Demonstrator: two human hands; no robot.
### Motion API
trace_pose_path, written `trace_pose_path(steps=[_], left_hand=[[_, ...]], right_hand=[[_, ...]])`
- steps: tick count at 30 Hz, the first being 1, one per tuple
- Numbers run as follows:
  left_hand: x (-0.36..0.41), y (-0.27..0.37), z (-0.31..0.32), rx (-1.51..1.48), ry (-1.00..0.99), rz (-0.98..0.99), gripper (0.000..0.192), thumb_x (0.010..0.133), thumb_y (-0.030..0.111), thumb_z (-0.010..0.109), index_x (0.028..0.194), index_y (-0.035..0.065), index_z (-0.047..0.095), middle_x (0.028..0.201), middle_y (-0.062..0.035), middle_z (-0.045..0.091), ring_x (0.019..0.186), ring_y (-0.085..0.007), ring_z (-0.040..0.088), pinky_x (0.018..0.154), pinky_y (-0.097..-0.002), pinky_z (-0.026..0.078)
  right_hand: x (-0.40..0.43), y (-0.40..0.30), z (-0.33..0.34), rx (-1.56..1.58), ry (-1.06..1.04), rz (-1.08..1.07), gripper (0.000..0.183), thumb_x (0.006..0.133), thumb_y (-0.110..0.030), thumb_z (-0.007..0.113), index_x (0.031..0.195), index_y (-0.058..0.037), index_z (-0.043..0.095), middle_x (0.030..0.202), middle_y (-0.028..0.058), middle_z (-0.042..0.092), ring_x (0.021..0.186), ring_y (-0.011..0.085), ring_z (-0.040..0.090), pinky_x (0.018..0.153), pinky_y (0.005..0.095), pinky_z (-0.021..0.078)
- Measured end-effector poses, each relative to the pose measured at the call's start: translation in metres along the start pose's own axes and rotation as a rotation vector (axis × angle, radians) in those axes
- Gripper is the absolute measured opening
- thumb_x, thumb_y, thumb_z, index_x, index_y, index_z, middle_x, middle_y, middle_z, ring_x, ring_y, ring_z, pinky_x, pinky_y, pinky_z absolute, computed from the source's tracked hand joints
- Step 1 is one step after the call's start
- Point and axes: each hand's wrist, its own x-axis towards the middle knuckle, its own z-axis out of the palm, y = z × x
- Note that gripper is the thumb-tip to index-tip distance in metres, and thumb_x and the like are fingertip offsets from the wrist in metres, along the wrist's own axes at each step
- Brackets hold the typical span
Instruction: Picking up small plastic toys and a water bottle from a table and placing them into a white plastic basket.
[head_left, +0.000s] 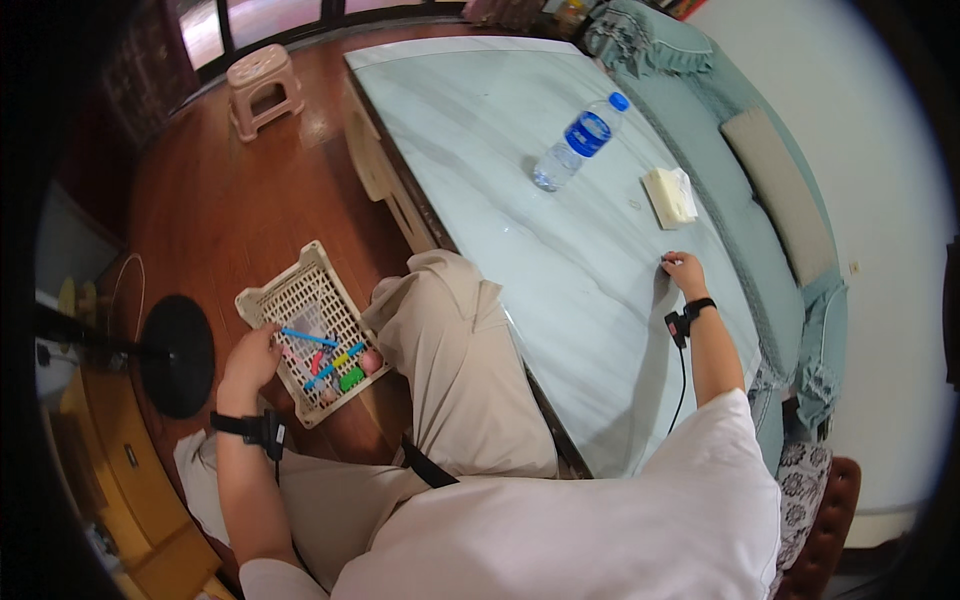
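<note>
My left hand (259, 354) is over the left edge of a cream plastic basket (330, 277) on the floor, with its fingers around the end of a blue stick-like piece (307, 337). Inside the basket lie a blue and yellow stick (335, 364), a green toy piece (351, 378), a red piece (316, 363) and a pink round thing (371, 362). My right hand (684, 271) is above the marble-patterned table (555, 300), its fingertips together at a small dark thing (666, 260) too small to name.
A plastic bottle with a blue cap (583, 140) and a pack of tissues (670, 198) are on the table. A green sofa (705, 142) runs along its far right side. A pink plastic stool (264, 90) and a round black stand base (178, 356) are on the wooden floor.
</note>
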Motion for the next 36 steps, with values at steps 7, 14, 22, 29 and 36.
trace_pose_path(steps=[7, 14, 22, 29, 36], left_hand=[[0.001, -0.026, 0.007, 0.002, 0.075, 0.079, 0.028, 0.08, 0.013, 0.05, 0.106, 0.005, 0.056, 0.098, -0.0209, 0.06, 0.094, -0.0361, 0.056, 0.079, -0.0414, 0.045], [0.001, -0.025, -0.003, -0.057, 0.143, 0.118, 0.031, 0.083, 0.012, 0.043, 0.111, 0.0033, 0.054, 0.1, -0.0223, 0.059, 0.095, -0.0378, 0.055, 0.081, -0.0419, 0.045], [-0.005, -0.02, -0.023, -0.013, 0.15, 0.101, 0.033, 0.083, 0.013, 0.043, 0.113, 0.0032, 0.052, 0.104, -0.0211, 0.058, 0.098, -0.0362, 0.054, 0.084, -0.04, 0.043], [-0.013, -0.013, -0.031, -0.051, 0.101, 0.075, 0.032, 0.085, 0.015, 0.045, 0.114, 0.0048, 0.052, 0.102, -0.0211, 0.059, 0.097, -0.0351, 0.055, 0.082, -0.0384, 0.044], [0.0, -0.012, -0.026, -0.108, 0.112, 0.175, 0.032, 0.084, 0.014, 0.047, 0.114, 0.0044, 0.052, 0.102, -0.0225, 0.058, 0.097, -0.036, 0.055, 0.082, -0.0379, 0.044]], right_hand=[[-0.037, -0.169, 0.031, 0.677, -0.37, -0.053, 0.019, 0.078, -0.008, 0.06, 0.096, -0.0022, 0.062, 0.082, 0.0004, 0.061, 0.073, 0.0078, 0.056, 0.069, 0.0222, 0.0457], [-0.156, -0.418, 0.038, 1.276, -0.993, -0.138, 0.026, 0.085, -0.008, 0.054, 0.111, -0.0043, 0.052, 0.096, 0.0056, 0.057, 0.085, 0.0165, 0.059, 0.08, 0.0283, 0.0474], [-0.284, -0.488, 0.201, 1.438, -1.29, 0.481, 0.014, 0.089, -0.011, 0.049, 0.102, -0.0074, 0.048, 0.09, 0.0057, 0.053, 0.077, 0.017, 0.058, 0.064, 0.0248, 0.0521], [-0.311, -0.461, 0.28, 0.99, -1.138, 0.359, 0.037, 0.088, -0.015, 0.047, 0.123, -0.0084, 0.038, 0.092, 0.0062, 0.053, 0.077, 0.0171, 0.055, 0.066, 0.0281, 0.0497], [-0.309, -0.473, 0.236, 1.256, -1.217, 0.18, 0.046, 0.083, -0.009, 0.047, 0.127, -0.0033, 0.037, 0.087, 0.0058, 0.055, 0.07, 0.0125, 0.053, 0.061, 0.0259, 0.0461]])
